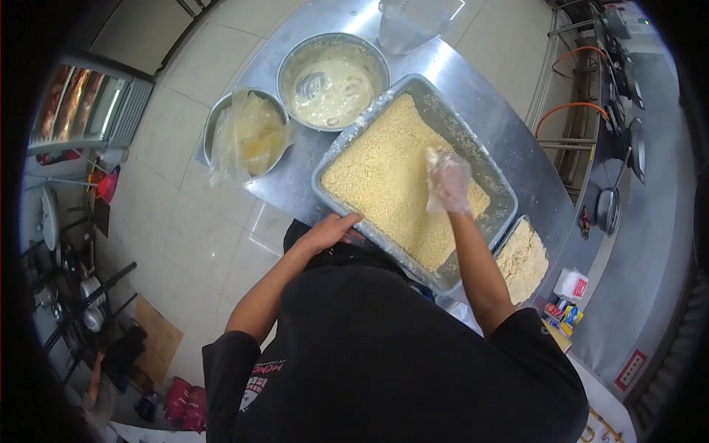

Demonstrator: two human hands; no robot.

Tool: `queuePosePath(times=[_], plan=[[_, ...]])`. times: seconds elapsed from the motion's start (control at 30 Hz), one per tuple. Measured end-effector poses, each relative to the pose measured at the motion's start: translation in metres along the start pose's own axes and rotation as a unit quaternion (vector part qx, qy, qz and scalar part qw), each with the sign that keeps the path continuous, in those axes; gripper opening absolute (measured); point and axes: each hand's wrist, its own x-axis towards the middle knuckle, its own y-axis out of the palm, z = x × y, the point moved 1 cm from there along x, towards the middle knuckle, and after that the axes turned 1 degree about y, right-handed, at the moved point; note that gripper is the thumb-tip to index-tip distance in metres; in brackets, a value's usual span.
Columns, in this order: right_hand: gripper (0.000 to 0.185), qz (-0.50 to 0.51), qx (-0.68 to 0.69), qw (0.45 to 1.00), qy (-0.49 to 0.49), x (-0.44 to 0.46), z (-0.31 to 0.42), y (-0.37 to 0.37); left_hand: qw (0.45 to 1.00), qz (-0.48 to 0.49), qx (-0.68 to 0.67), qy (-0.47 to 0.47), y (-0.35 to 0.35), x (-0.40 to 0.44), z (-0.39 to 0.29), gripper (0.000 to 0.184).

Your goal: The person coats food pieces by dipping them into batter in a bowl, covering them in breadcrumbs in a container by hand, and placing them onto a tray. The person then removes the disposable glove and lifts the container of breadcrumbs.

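A large grey tub full of pale yellow crumbs sits on the steel table. My right hand, in a clear plastic glove, is down on the crumbs toward the tub's right side; its fingers are partly hidden, and I cannot make out whether they hold anything. My left hand is bare and grips the tub's near left rim. Behind the tub stands a metal bowl of pale wet batter. Left of that, a smaller metal bowl holds a clear plastic bag with something yellowish.
A clear plastic container stands at the table's far edge. Right of the tub is a tray of pale flour-like clumps. Small packets lie beyond it. Pans line the right side; part of another person shows lower left.
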Motion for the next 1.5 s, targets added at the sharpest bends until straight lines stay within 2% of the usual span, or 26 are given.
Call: queuePosePath(times=[0.03,0.13,0.17,0.23,0.33,0.47,0.57,0.63,0.7,0.77,0.83,0.93,1.03,1.1,1.17,1.23,1.27,1.33,1.4,1.5], plan=[[0.052,-0.005,-0.145,0.989,-0.024,0.019,-0.025,0.015,1.0,0.003,-0.003,0.001,0.0,0.002,0.001,0.046],[0.055,0.056,-0.013,0.993,0.099,0.023,-0.08,0.062,1.0,-0.004,0.001,0.006,0.002,-0.001,-0.003,0.045],[0.056,0.063,0.053,0.99,0.114,0.018,-0.089,0.073,1.0,-0.008,0.002,0.005,0.003,-0.003,-0.005,0.046],[0.057,0.057,0.224,0.968,0.093,0.002,-0.086,0.082,1.0,-0.023,-0.003,0.004,0.007,-0.005,-0.009,0.047],[0.06,0.031,0.413,0.908,0.057,-0.019,-0.078,0.093,1.0,0.01,0.01,0.001,0.004,-0.002,-0.005,0.046],[0.063,0.013,0.544,0.839,0.019,-0.035,-0.055,0.086,1.0,0.006,-0.003,0.018,0.005,0.0,-0.002,0.048],[0.066,0.11,0.461,0.877,0.08,-0.051,-0.04,0.076,1.0,0.004,0.003,0.013,0.004,-0.002,-0.001,0.052],[0.069,0.189,0.467,0.859,-0.09,-0.03,-0.081,0.113,1.0,0.012,-0.005,0.009,0.005,-0.002,-0.001,0.054],[0.066,0.161,0.505,0.848,0.009,-0.039,-0.085,0.109,1.0,0.012,-0.016,0.014,0.006,0.0,0.003,0.054],[0.064,0.146,0.492,0.856,0.055,-0.048,-0.072,0.09,1.0,0.007,-0.019,0.022,0.005,0.001,0.001,0.054],[0.063,0.148,0.432,0.888,0.057,-0.061,-0.057,0.073,1.0,0.0,-0.019,0.025,0.007,0.0,0.002,0.054],[0.059,0.192,0.602,0.774,-0.046,-0.021,-0.113,0.129,1.0,0.008,-0.012,0.016,0.006,0.001,0.003,0.056],[0.056,0.219,0.385,0.896,0.03,-0.03,-0.084,0.108,1.0,-0.004,-0.006,0.022,0.008,-0.002,0.001,0.055],[0.055,0.183,0.489,0.843,-0.128,-0.037,-0.108,0.11,1.0,-0.01,-0.001,0.026,0.009,0.0,0.004,0.053],[0.055,0.158,0.549,0.809,-0.139,-0.035,-0.114,0.112,0.999,-0.019,-0.002,0.036,0.009,0.002,0.006,0.054],[0.055,0.145,0.577,0.804,0.002,-0.035,-0.111,0.123,1.0,-0.005,-0.002,0.028,0.008,0.001,0.004,0.058],[0.056,0.133,0.575,0.807,0.031,-0.038,-0.115,0.125,1.0,0.004,-0.001,0.023,0.008,0.0,0.004,0.06],[0.056,0.109,0.569,0.811,0.086,-0.042,-0.117,0.124,1.0,0.006,-0.001,0.022,0.006,0.002,0.003,0.06],[0.057,0.124,0.578,0.8,0.098,-0.05,-0.114,0.109,1.0,0.008,0.001,0.022,0.007,0.001,0.005,0.059],[0.057,0.093,0.55,0.818,0.142,-0.057,-0.129,0.103,1.0,0.015,0.01,0.023,0.006,0.001,0.003,0.058]])
